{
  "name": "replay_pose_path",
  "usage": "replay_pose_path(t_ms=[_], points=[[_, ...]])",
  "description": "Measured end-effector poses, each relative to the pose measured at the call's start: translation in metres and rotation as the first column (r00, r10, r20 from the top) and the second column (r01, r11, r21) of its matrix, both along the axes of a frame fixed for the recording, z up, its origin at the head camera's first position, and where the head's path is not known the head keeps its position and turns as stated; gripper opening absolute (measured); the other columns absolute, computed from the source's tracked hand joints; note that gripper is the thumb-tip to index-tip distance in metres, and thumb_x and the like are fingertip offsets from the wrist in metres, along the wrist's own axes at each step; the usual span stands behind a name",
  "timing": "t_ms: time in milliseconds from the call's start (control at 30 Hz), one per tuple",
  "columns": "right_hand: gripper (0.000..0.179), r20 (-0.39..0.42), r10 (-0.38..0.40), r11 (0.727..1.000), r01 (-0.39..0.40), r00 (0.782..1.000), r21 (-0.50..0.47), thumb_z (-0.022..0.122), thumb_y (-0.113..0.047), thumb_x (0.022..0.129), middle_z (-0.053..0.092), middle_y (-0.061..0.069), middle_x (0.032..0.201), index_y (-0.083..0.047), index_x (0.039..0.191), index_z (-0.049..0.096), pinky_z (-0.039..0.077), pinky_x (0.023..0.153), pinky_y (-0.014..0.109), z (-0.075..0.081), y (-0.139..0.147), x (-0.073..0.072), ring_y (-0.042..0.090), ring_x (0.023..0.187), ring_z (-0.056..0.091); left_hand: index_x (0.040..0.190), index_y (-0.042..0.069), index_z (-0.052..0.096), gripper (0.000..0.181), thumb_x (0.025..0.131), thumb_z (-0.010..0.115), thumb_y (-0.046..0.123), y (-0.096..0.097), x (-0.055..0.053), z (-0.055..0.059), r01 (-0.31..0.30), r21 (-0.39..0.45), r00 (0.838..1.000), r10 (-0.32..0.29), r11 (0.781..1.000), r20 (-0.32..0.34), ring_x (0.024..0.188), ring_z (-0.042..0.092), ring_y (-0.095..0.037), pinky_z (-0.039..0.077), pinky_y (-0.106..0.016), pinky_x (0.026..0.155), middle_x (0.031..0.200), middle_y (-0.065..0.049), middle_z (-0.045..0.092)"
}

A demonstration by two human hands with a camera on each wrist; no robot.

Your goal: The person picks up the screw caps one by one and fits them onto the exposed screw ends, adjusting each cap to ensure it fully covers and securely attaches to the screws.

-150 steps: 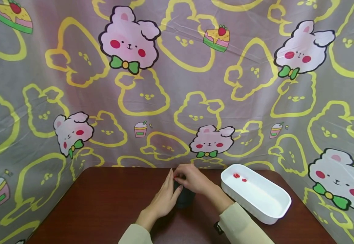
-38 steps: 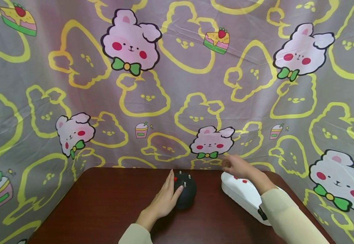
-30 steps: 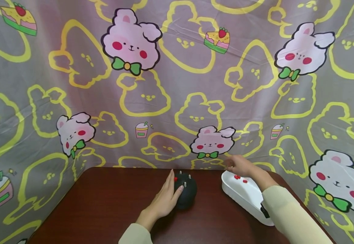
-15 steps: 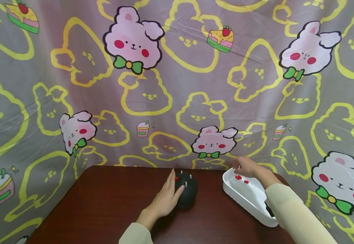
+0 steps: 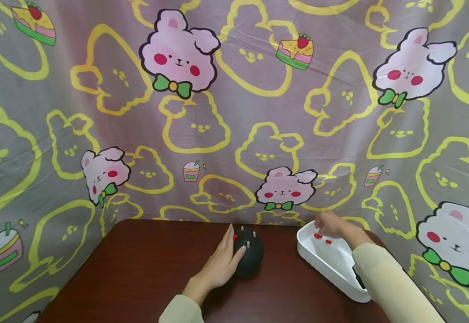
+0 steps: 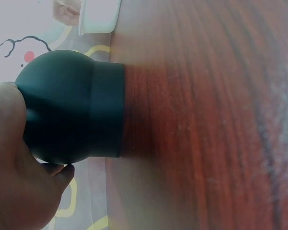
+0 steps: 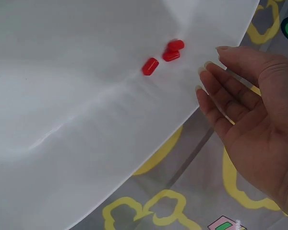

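A black ball-shaped thing on a short round base [image 5: 252, 261] stands upright on the table. Short pale pegs [image 5: 248, 244] stick up from its top, and a red piece [image 5: 236, 237] sits there too. My left hand [image 5: 218, 264] holds its left side, fingers along it and thumb on the near side; the left wrist view shows the ball between thumb and fingers. Over the far end of a white tray [image 7: 86, 124], my right hand [image 7: 252, 98] has thumb and fingers apart with nothing between them. Small red capsule-shaped pieces [image 7: 150, 66] lie in the tray near its fingertips.
The dark red wooden table [image 5: 157, 255] carries the black thing at its middle and the tray at the right. A patterned curtain [image 5: 226, 112] hangs behind the table. A black strap [image 5: 358, 277] shows at the right wrist.
Earlier, my right hand was at the top of the black thing beside the left hand. It moved right to the tray, then lower toward the red pieces. My left hand stays in place.
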State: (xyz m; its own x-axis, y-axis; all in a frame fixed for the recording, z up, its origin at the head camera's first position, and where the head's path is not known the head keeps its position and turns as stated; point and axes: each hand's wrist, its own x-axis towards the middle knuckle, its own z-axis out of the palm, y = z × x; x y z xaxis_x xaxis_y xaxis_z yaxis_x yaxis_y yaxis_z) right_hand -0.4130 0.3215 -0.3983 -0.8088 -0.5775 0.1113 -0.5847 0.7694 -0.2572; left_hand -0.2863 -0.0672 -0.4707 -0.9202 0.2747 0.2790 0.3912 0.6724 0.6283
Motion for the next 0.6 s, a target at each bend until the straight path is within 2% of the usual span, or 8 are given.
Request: replay_pose_path(t_ms=[133,233,367,600], points=[[0.016,0.049,-0.073,0.997,0.072,0.996,0.024,0.069,0.012,0.069,0.060,0.003,0.072,0.003,0.083,0.067,0.048,0.059,0.032,-0.003,0.003,-0.001,0.016,0.066,0.053,0.165,0.009,0.004,0.083,0.107,0.036,0.058,0.001,-0.001,0.000,-0.001,-0.001,1.000,0.001,1.000,0.002,0.155,0.018,-0.031,0.031,-0.056,0.117,0.172,-0.012,0.009],[0.017,0.116,-0.149,0.988,0.144,0.982,0.046,0.070,0.012,0.072,0.059,0.003,0.075,0.003,0.086,0.067,0.049,0.061,0.032,-0.007,0.004,-0.001,0.018,0.068,0.054,0.165,0.009,0.004,0.083,0.107,0.036,0.059,0.001,-0.001,0.000,-0.001,-0.002,1.000,0.001,1.000,0.010,0.155,0.018,-0.031,0.031,-0.057,0.117,0.172,-0.011,0.008],[0.016,0.156,-0.199,0.979,0.188,0.968,0.082,0.073,0.011,0.075,0.059,0.003,0.076,0.002,0.086,0.067,0.049,0.062,0.032,-0.010,0.005,-0.001,0.019,0.070,0.056,0.166,0.010,0.004,0.083,0.107,0.035,0.060,0.001,-0.001,0.000,0.000,-0.006,1.000,0.001,1.000,0.019,0.156,0.017,-0.031,0.030,-0.056,0.117,0.172,-0.010,0.007],[0.016,0.176,-0.274,0.952,0.241,0.945,0.189,0.073,0.008,0.077,0.058,0.003,0.078,-0.004,0.082,0.063,0.048,0.065,0.034,-0.015,0.006,-0.003,0.020,0.073,0.054,0.166,0.010,0.004,0.083,0.107,0.036,0.059,0.001,-0.001,0.001,-0.001,-0.004,1.000,0.001,1.000,0.014,0.156,0.017,-0.031,0.029,-0.056,0.118,0.172,-0.009,0.007]])
